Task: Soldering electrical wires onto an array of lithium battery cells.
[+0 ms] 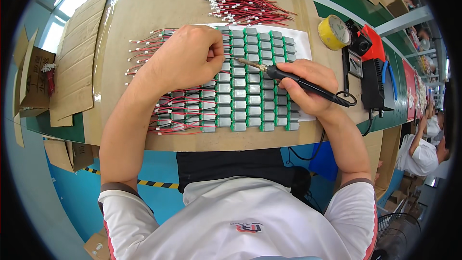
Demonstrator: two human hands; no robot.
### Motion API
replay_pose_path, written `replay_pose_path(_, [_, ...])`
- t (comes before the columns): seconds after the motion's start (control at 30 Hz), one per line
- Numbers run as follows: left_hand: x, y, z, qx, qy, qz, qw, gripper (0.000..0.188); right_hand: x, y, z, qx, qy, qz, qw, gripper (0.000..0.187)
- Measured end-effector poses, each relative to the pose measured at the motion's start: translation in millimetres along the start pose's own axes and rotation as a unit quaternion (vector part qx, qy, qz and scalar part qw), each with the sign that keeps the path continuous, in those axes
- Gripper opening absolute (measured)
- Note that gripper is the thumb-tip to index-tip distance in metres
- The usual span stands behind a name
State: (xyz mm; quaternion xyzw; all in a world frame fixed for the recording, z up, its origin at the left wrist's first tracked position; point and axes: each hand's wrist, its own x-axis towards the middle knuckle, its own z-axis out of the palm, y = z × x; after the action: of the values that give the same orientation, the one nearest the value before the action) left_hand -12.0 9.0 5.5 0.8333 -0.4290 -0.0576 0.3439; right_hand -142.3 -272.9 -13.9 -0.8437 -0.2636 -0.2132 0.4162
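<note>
My right hand [310,84] grips a black-handled soldering iron [298,81], its metal tip pointing left toward the fingertips of my left hand [197,55]. Those fingers are pinched together at the rows of motors, and a thin wire [227,57] shows at their tips; most of it is hidden. Small silver motors with green ends [239,94] lie in close rows on a white sheet [302,43]. Red and black wire leads [180,110] with white plugs run from the motors at the left side. My left wrist covers part of these rows.
A pile of red leads with white plugs [236,0] lies at the far edge of the cardboard-covered table [144,7]. Yellow tape [334,32], a black soldering station [375,84] and blue-handled pliers [391,79] stand to the right. Cardboard boxes [36,74] are left; other people work far right.
</note>
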Motion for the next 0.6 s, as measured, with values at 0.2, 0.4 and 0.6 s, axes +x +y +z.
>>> replay_pose_path(0.2, [-0.8, -0.2, 0.4, -0.001, -0.001, -0.002, 1.000, 0.008, 0.5, -1.2, -0.3, 0.000, -0.003, -0.002, 1.000, 0.029])
replay_pose_path(0.4, [-0.4, 0.0, 0.2, -0.002, -0.001, -0.004, 1.000, 0.008, -1.5, -0.1, 1.7, 0.010, 0.015, 0.005, 1.000, 0.028])
replay_pose_path(0.6, [0.3, -0.1, 0.2, -0.002, -0.002, 0.001, 1.000, 0.008, -2.9, 0.0, 1.5, 0.007, 0.022, 0.007, 1.000, 0.027])
